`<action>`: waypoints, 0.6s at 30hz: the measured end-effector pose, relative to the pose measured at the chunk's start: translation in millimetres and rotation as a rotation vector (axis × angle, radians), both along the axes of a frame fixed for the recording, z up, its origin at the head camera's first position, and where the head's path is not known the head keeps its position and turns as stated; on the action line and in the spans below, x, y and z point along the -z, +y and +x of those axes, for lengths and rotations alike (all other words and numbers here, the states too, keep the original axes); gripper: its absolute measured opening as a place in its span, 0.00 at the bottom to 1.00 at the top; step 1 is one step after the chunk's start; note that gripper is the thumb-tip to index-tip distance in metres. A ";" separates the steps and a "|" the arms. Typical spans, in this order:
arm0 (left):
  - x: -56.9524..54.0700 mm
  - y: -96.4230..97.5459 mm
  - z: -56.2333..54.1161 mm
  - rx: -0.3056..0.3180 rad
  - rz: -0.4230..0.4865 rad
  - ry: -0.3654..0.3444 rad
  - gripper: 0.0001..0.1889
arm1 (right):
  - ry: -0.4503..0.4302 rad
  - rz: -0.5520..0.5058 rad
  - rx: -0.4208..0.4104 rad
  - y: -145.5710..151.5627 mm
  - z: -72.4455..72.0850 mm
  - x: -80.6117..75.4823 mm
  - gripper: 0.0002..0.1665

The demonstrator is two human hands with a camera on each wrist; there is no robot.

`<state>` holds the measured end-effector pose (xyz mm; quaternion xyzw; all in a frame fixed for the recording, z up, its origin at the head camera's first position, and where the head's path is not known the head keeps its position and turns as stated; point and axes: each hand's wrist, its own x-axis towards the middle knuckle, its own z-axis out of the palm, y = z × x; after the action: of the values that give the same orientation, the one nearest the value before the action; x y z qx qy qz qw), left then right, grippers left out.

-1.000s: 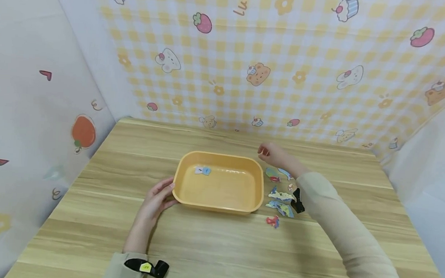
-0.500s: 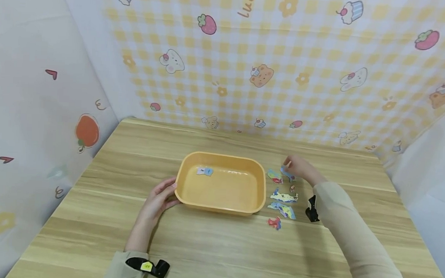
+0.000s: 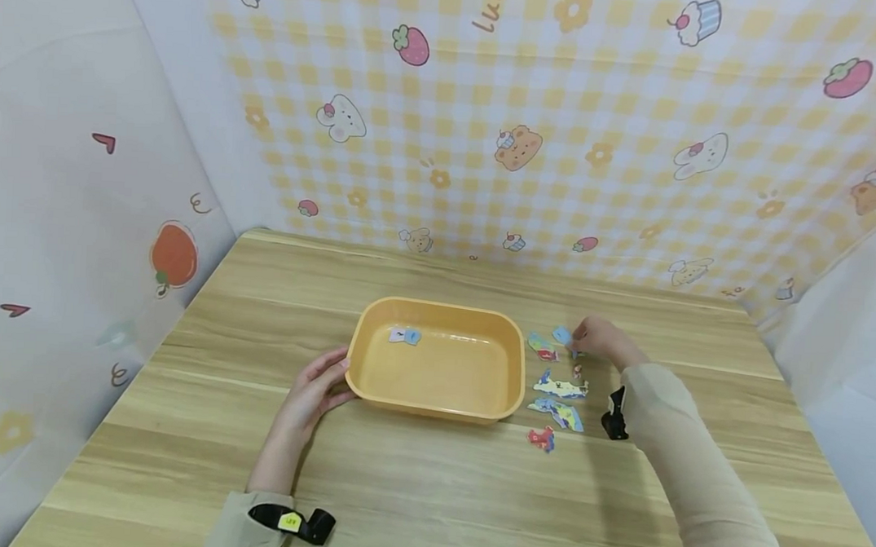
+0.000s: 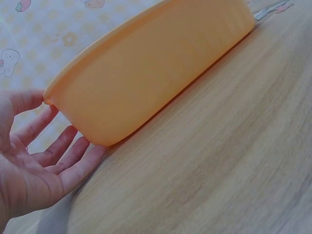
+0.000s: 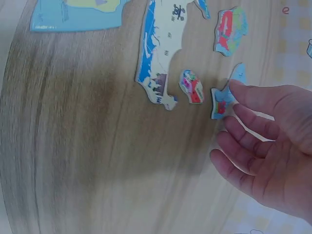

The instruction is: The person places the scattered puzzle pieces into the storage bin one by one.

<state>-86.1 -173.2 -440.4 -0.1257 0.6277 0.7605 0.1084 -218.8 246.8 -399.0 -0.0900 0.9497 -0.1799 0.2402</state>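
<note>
My left hand (image 3: 316, 386) holds the left end of a yellow plastic tray (image 3: 448, 372). In the left wrist view, thumb and index finger meet at the tray's rim, while the other fingertips touch its outer wall. To the right of the tray my right hand (image 3: 604, 342) pinches a small blue puzzle piece (image 5: 239, 73) by its edge, thumb on top. Whether the piece is off the table is unclear. Near it lie a green-and-red piece (image 3: 543, 347), a tiny red one (image 5: 192, 87), and a long cream-and-blue one (image 3: 561, 387).
Inside the tray sit a pale piece (image 3: 397, 335) and a blue piece (image 3: 412, 337), side by side. A larger blue-green piece (image 3: 558, 413) and a red piece (image 3: 542, 439) lie nearer on the wooden table (image 3: 428, 493). A checked cloth (image 3: 444, 127) hangs behind.
My right hand has come from beside the tray's back right corner, rightward and nearer, onto the small blue puzzle piece, which has turned slightly. My left hand keeps its hold on the tray.
</note>
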 end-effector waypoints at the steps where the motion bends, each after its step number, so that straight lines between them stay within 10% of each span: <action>1: 0.1 0.0 -0.1 0.001 0.000 0.002 0.27 | -0.004 -0.003 0.016 -0.4 0.4 0.9 0.22; 8: 2.3 0.5 0.9 0.001 -0.009 -0.009 0.27 | 0.009 0.002 0.069 2.1 0.1 8.1 0.19; 14: 3.4 0.3 1.2 -0.005 -0.009 -0.014 0.27 | 0.028 -0.071 0.033 28.7 -29.1 52.7 0.22; 18: 3.5 -0.5 0.7 -0.018 0.007 -0.008 0.27 | 0.030 -0.079 0.018 18.4 -20.8 41.3 0.20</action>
<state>-85.4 -173.7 -443.9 -0.1339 0.6235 0.7631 0.1047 -239.6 265.2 -440.3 -0.0935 0.9462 -0.2178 0.2204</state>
